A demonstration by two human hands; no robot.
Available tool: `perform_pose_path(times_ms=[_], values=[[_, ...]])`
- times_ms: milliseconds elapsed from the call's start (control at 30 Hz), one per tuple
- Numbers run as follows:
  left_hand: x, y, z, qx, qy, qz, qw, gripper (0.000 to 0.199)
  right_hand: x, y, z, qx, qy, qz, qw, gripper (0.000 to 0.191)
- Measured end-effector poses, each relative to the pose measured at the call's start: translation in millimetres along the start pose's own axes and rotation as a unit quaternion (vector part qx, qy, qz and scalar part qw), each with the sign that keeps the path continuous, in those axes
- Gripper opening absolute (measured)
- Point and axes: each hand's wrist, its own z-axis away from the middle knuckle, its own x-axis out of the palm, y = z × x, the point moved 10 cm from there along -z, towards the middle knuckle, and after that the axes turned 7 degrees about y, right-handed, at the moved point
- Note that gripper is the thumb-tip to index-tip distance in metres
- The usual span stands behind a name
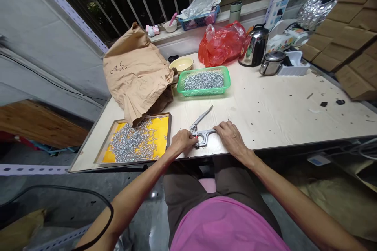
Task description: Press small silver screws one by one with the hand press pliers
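Note:
Grey metal snap pliers (pixel 203 135) lie at the table's front edge, with one handle raised, a spring and a small red part at the jaw. My left hand (pixel 183 141) is at the jaw, its fingertips pinched together by the red part; what they pinch is too small to make out. Around the end of the lower handle, the fingers of my right hand (pixel 231 137) are closed. Left of my left hand, a shallow tray (pixel 169 125) with a yellow bottom holds a heap of small silvery metal pieces (pixel 129 143).
Behind the pliers stands a green basket (pixel 203 92) of similar metal pieces. A brown paper bag (pixel 138 74) leans over the tray. Farther back are a cream bowl (pixel 182 62), a red plastic bag (pixel 220 45), a kettle (pixel 255 47) and a steel pot (pixel 271 64). Cardboard (pixel 347 27) stands right.

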Motion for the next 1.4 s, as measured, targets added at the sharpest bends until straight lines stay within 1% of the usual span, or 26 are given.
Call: perform_pose_path(times_ms=[100,167,267,333,400,500,567,667,800,867,1033,1100,1167,1200,1233,1267,1333,1400], values=[[-24.6,-12.0,6.8,0.010,0.054,-0.056,0.997,0.018,0.6,0.0,0.9,-0.003,0.003,0.003,1.000,0.027],[-30.9,-25.5,14.3,0.004,0.058,-0.037,0.998,0.018,-0.4,-0.3,1.0,-0.002,0.007,0.006,1.000,0.027],[-21.9,-44.4,27.2,-0.012,0.036,0.038,0.999,0.022,-1.3,-0.4,1.5,-0.001,0.011,0.009,1.000,0.027],[-12.9,-50.5,34.8,-0.023,0.044,0.075,0.996,0.023,-1.1,-0.3,2.0,-0.002,0.013,0.008,1.000,0.027],[-4.6,-48.9,40.2,-0.023,0.064,0.104,0.992,0.022,-0.6,-0.4,2.3,-0.005,0.015,0.008,1.000,0.028],[4.9,-36.1,44.1,0.000,0.083,0.133,0.988,0.020,-0.9,-0.6,2.7,-0.005,0.019,0.014,1.000,0.028],[8.0,-27.1,45.0,0.016,0.086,0.131,0.988,0.018,-2.8,-2.2,3.1,-0.006,0.025,0.017,1.000,0.027],[9.4,-19.8,44.3,0.021,0.085,0.083,0.993,0.018,-5.7,-7.4,3.6,-0.013,0.048,0.015,0.999,0.026],[13.6,-19.2,39.2,-0.012,0.060,-0.004,0.998,0.018,-5.8,-9.6,1.7,-0.012,0.101,0.004,0.995,0.025],[15.2,-16.7,37.8,-0.014,0.048,-0.034,0.998,0.021,-4.8,-9.8,0.7,-0.012,0.120,-0.004,0.993,0.024],[22.6,-12.0,40.0,0.038,0.043,-0.065,0.996,0.029,-4.5,-10.0,0.4,-0.008,0.127,-0.020,0.992,0.021],[26.2,-16.4,41.1,0.050,0.044,-0.075,0.995,0.031,-4.2,-9.6,0.1,-0.004,0.122,-0.025,0.992,0.021],[24.1,-24.6,39.2,0.037,0.041,-0.079,0.995,0.030,-4.0,-9.3,-0.3,-0.002,0.121,-0.027,0.992,0.020],[18.5,-27.6,36.4,0.028,0.043,-0.074,0.996,0.028,-3.9,-9.4,-0.5,-0.002,0.122,-0.027,0.992,0.020],[8.9,-29.0,31.8,0.021,0.049,-0.065,0.997,0.025,-3.9,-9.5,-0.8,-0.002,0.124,-0.026,0.992,0.019],[-5.2,-28.1,25.1,0.016,0.061,-0.053,0.997,0.022,-3.7,-9.7,-0.9,-0.004,0.125,-0.025,0.992,0.019],[-45.2,-18.6,4.8,0.020,0.107,-0.026,0.994,0.019,-3.2,-9.7,-0.9,-0.005,0.124,-0.023,0.992,0.018],[-97.0,-0.3,-21.7,0.042,0.186,-0.002,0.982,0.019,-2.2,-9.2,-0.6,-0.002,0.120,-0.021,0.993,0.018]])
